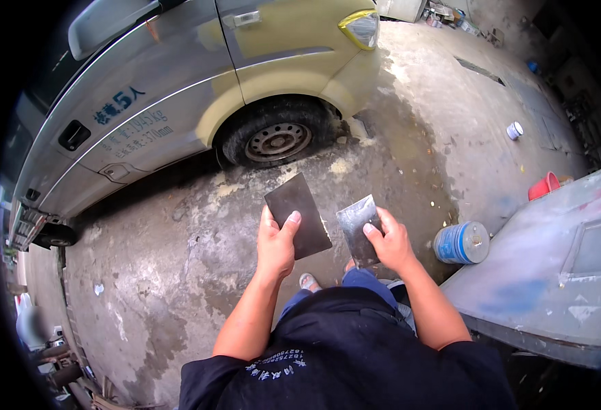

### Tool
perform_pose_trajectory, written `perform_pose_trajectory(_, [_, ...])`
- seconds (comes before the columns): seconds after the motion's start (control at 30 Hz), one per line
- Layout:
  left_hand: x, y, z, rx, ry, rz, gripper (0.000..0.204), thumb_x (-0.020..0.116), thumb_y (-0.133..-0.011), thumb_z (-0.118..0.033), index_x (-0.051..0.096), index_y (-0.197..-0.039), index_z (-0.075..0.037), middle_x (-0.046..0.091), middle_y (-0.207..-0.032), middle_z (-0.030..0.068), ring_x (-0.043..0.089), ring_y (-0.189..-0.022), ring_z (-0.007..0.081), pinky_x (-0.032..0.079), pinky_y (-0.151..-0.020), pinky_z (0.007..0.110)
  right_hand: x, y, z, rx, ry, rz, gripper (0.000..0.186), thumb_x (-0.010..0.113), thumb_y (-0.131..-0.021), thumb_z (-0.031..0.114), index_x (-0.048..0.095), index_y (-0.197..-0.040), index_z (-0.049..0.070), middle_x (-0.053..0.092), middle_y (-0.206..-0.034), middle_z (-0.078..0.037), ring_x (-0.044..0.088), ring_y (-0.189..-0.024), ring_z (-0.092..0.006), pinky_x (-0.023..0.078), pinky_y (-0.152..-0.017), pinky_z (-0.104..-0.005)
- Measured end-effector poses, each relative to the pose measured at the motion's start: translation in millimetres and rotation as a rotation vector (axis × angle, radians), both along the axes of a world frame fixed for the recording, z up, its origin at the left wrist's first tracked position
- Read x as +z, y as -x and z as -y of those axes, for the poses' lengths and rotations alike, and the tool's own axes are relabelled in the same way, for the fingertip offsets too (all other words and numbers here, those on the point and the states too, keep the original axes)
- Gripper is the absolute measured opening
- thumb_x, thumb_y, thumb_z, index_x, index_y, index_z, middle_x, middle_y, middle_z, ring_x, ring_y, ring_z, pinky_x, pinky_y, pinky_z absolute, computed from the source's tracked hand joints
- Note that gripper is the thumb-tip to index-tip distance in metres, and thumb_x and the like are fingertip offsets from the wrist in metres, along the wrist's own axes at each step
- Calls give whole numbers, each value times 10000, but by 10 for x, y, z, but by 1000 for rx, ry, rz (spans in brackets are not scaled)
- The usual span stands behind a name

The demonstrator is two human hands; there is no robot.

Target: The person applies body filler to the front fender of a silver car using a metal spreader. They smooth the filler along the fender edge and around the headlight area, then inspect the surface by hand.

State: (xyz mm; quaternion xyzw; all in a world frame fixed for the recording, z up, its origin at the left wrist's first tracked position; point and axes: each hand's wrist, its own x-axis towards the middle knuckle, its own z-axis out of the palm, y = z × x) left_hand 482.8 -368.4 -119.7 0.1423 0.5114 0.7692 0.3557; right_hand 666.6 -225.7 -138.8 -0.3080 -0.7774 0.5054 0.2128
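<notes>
My left hand (275, 244) grips a dark, flat rectangular plate (303, 222), thumb on top, with pale residue along its right edge. A smaller grey, metal-looking scraper blade (357, 220) is in my right hand (392, 240), the thumb pressed on its face. The two flat pieces are held side by side in front of my body, with a narrow gap between them. Beyond them stands a van (177, 123), silver with yellowish patches around the front wheel arch. Its front wheel (278, 140) faces me.
A blue and white bucket (462, 243) stands at my right, against a large pale panel (526, 273). Behind the panel is a red container (544, 185), and farther off a small white tub (514, 130). The concrete floor (157, 273) is stained and partly wet.
</notes>
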Motion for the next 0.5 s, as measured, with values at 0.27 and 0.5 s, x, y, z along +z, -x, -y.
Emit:
perform_pose_trajectory(0.27, [-80, -171, -191, -293, -66, 215, 391, 597, -866, -16, 451, -1229, -26, 591, -1116, 85, 599, -992, 168, 504, -881, 336, -78, 89, 6, 435, 619, -161, 337, 604, -933, 352, 538, -888, 24, 501, -793, 35, 432, -760, -48, 403, -654, -238])
perform_pose_trajectory(0.5, [-109, -82, -195, -153, 7, 57, 375, 551, -904, -24, 426, -1259, -25, 578, -1143, 78, 563, -1023, 156, 462, -911, 314, -351, -233, -289, 65, 231, -8, 450, 593, -914, 443, 484, -786, 25, 448, -669, -17, 389, -668, -77, 402, -570, -289])
